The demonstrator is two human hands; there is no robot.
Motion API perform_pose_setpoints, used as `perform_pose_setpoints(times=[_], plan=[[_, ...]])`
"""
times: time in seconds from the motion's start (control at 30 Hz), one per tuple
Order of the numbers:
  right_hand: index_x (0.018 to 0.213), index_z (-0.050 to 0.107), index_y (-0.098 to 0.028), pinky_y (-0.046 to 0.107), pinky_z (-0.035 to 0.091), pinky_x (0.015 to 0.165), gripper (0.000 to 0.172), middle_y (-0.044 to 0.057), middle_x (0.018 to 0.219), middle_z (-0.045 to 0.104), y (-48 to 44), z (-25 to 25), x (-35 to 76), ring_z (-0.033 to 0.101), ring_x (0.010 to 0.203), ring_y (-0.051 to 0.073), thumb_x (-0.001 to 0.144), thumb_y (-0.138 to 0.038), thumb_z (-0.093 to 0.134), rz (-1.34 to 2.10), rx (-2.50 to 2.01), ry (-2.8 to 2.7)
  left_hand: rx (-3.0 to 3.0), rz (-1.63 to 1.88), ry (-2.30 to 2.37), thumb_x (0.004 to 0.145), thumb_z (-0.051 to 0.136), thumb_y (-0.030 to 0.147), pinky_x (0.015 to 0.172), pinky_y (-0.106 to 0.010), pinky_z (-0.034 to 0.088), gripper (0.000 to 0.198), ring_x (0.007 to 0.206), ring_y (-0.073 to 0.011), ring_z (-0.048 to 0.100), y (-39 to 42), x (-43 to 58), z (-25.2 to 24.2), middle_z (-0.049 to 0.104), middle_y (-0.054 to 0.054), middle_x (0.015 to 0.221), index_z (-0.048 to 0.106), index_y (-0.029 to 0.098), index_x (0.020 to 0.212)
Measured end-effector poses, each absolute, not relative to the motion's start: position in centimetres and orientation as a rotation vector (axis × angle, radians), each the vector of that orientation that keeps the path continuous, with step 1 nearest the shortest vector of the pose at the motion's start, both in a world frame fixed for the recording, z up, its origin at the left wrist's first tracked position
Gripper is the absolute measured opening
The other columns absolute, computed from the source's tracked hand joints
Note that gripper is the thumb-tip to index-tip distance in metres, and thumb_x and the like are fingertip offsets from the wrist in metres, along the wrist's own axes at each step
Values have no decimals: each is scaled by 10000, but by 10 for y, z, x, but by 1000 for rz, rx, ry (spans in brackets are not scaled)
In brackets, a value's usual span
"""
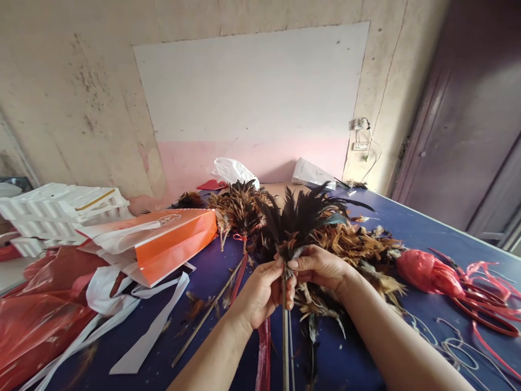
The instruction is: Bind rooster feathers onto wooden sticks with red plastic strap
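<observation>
Logo on orange bag: unreadable. Left hand and right hand grip the feather duster, stick cut off below.

Head-worn view, facing forward and down, close over left hand and right hand, blue table beyond

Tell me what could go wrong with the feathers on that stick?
1. The left hand and right hand pinch the dark feathers only at their base on the stick; a looser grip might let them fan apart or slip off.
2. The loose feathers heaped right behind could get caught in the bunch.
3. The stick looks slim and might bend if squeezed hard.
</observation>
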State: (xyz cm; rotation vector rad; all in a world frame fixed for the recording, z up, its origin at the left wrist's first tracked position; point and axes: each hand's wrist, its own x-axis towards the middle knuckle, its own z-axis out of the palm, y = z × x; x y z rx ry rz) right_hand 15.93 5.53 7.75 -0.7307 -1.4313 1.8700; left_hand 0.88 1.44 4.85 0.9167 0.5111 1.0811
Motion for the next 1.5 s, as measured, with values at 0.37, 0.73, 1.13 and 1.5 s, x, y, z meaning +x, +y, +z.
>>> perform_pose_setpoints(times=[0.37, 0.73, 1.13, 1.5], plan=[[572, 575, -79, 163, 174, 409, 245, -46, 471, 425, 54, 78, 161, 265, 423, 9, 553, -217, 776, 1987, -561, -1306, 722, 887, 312, 848, 502, 338, 437, -188, 339, 265, 441, -66, 437, 6, 9, 54, 430, 25, 549, 595, 107, 758], [558, 557, -87, 164, 216, 428, 243, -42, 449, 445, 55, 76, 157, 326, 424, 21, 595, -221, 756, 2030, -435, -1314, 650, 781, 247, 835, 521, 337, 439, -182, 322, 279, 444, -58, 417, 5, 6, 54, 429, 16, 562, 625, 80, 801], [577, 544, -89, 165, 238, 411, 255, -47, 472, 453, 58, 85, 165, 351, 406, 21, 524, -162, 782, 1928, -523, -1329, 1024, 1188, 972, 833, 512, 306, 514, -265, 507, 221, 576, -146, 599, -16, 26, 81, 635, -93, 742, 588, 98, 836], [647, 583, -108, 175, 288, 404, 263, -50, 513, 513, 41, 102, 168, 400, 444, 43, 527, -238, 778, 1495, -636, -1532, 1457, 1102, 1147, 801, 505, 324, 379, -160, 215, 211, 408, -28, 322, -20, 28, 98, 420, 57, 557, 478, 149, 688]])
